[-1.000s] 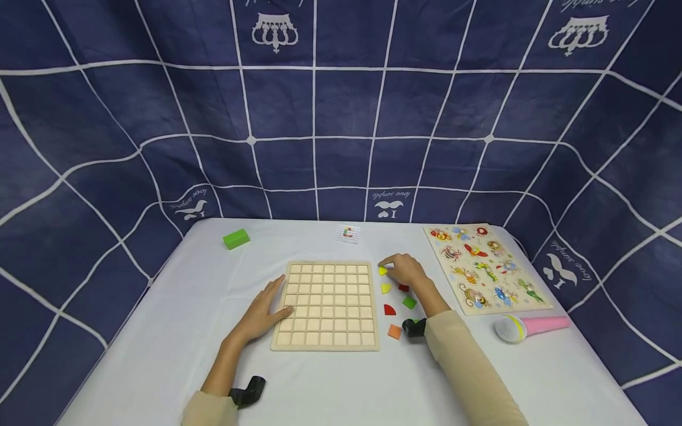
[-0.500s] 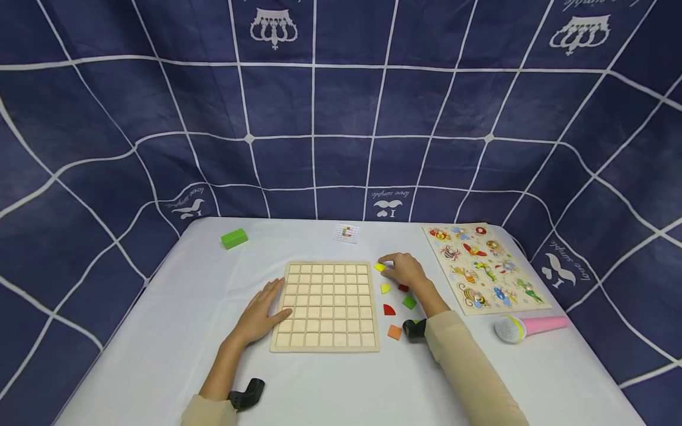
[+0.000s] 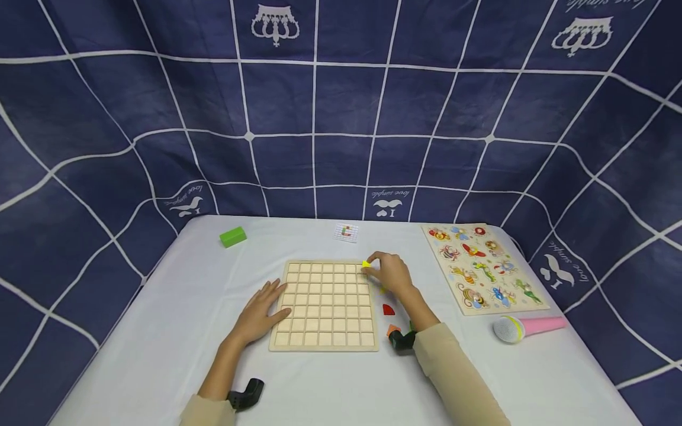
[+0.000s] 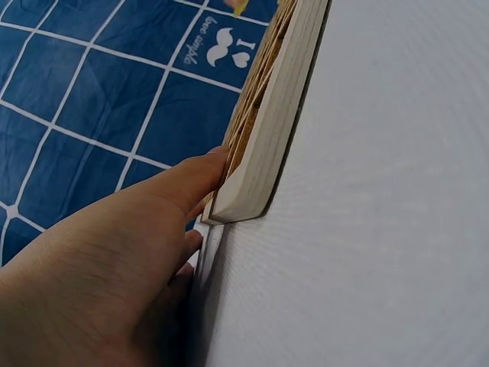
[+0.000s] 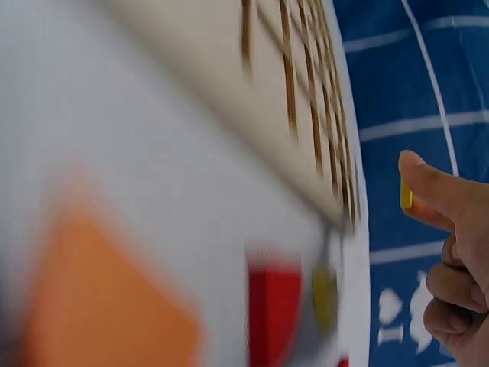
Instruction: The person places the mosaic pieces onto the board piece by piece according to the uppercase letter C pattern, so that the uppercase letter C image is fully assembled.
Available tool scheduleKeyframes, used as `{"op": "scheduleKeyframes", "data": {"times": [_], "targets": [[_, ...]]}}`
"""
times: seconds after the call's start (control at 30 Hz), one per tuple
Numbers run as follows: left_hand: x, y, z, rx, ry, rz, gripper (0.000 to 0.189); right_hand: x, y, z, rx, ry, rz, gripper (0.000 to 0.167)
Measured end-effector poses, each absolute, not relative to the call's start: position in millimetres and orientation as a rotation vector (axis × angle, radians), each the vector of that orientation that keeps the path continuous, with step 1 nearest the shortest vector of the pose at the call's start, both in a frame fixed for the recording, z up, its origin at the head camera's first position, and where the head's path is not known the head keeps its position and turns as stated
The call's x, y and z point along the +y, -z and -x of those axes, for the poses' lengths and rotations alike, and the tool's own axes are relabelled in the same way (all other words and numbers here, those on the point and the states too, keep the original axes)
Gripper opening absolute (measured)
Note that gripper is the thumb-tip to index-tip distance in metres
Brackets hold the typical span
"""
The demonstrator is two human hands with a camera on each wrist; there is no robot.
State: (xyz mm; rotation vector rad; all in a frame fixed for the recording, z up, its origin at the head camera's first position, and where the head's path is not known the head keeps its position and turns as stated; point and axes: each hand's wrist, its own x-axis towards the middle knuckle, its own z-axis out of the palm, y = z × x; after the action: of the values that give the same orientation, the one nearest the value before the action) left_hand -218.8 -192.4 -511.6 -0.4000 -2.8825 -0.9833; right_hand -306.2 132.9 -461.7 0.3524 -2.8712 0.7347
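A small yellow piece [image 3: 366, 264] is pinched between the thumb and index finger of my right hand [image 3: 393, 273], over the top right corner of the wooden grid board [image 3: 326, 302]. In the right wrist view the yellow piece [image 5: 406, 194] shows edge-on, held up off the table, the other fingers curled. My left hand [image 3: 258, 316] rests against the board's left edge with fingers spread and thumb over the rim. The left wrist view shows that thumb on the board's edge [image 4: 263, 145]. The squares of the board hold no pieces.
Right of the board lie a red quarter-circle [image 3: 388, 310], an orange square [image 3: 392, 329] and another yellow piece [image 3: 383, 290], partly hidden by my right arm. Farther out are an insect puzzle board [image 3: 482, 269], a pink toy microphone [image 3: 527, 327], a pattern card [image 3: 346, 232] and a green block [image 3: 232, 236].
My right hand has picked up the far yellow piece from the table and moved left with it to the board's top right corner. The left hand has stayed at the board's edge.
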Motion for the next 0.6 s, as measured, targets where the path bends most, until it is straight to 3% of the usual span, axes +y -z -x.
{"op": "scheduleKeyframes", "data": {"times": [0.27, 0.6], "targets": [[-196, 512, 219, -2.863, 0.99, 0.423, 0.066, 80, 472, 293, -2.796, -0.708, -0.411, 0.032], [-196, 512, 218, -2.871, 1.033, 0.422, 0.066, 66, 485, 290, -2.833, -0.628, -0.447, 0.03]]}}
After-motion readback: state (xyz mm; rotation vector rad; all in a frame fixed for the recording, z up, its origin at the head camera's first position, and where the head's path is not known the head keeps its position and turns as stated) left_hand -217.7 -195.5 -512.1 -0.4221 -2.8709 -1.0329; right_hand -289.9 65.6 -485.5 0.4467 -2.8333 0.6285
